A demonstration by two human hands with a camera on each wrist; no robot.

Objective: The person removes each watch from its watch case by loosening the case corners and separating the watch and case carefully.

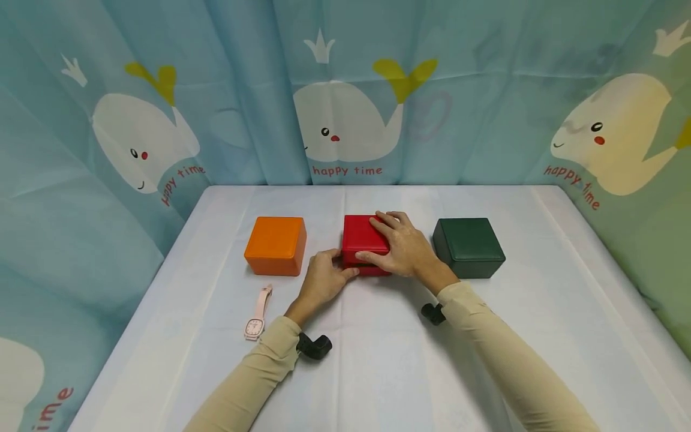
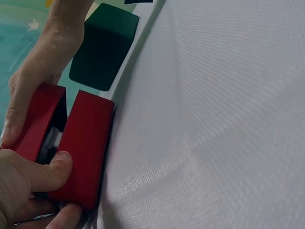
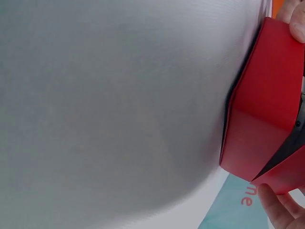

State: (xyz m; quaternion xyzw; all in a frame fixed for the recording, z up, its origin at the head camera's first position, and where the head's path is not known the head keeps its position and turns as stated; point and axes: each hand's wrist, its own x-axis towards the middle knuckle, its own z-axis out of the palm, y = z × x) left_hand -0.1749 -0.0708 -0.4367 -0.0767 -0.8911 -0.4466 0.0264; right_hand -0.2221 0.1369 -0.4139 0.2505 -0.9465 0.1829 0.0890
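A red hinged box (image 1: 366,233) stands at the middle of the table, its lid (image 2: 39,119) raised a little from its base (image 2: 86,143). Through the gap, something pale and a dark inner edge show in the left wrist view; what lies inside cannot be made out. My left hand (image 1: 322,277) grips the base at its left front corner, thumb on the front face. Over the lid spreads my right hand (image 1: 402,245), thumb at the front edge and fingers across the top and right side, holding it.
An orange box (image 1: 276,240) sits to the left and a dark green box (image 1: 468,243) to the right, both closed. A pink wristwatch (image 1: 256,324) lies in front of the orange box. Behind the white table (image 1: 378,378) hangs a blue whale-print curtain (image 1: 243,120).
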